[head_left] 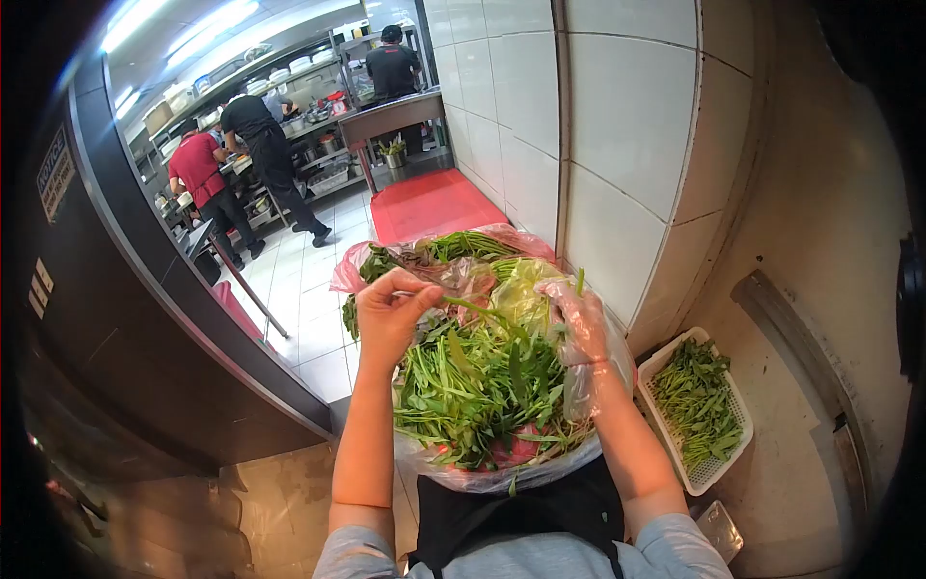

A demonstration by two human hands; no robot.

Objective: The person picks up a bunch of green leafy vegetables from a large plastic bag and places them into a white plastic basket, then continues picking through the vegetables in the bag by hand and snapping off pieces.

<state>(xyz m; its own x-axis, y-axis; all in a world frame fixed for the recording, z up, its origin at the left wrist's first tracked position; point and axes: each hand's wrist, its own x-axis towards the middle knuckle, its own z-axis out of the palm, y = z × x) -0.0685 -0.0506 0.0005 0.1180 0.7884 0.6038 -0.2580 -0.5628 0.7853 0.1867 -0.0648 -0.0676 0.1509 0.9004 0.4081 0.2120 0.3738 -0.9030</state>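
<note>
My left hand (397,307), bare, pinches the end of a long green stem (473,307) that slants down to the right over the pile. My right hand (579,323) wears a clear plastic glove, its fingers curled in, and a short piece of green stalk (580,280) sticks up from it. Below both hands lies a big heap of leafy green stems (473,386) in a clear plastic bag (463,478). Behind it are more bundled greens (473,246) and pink plastic (347,268).
To my right on the floor stands a white perforated basket (738,454) holding leafy greens (693,396). A tiled wall (627,135) runs close on the right. Ahead is a red surface (434,205). Several people in dark or red shirts (256,121) work at shelves farther back.
</note>
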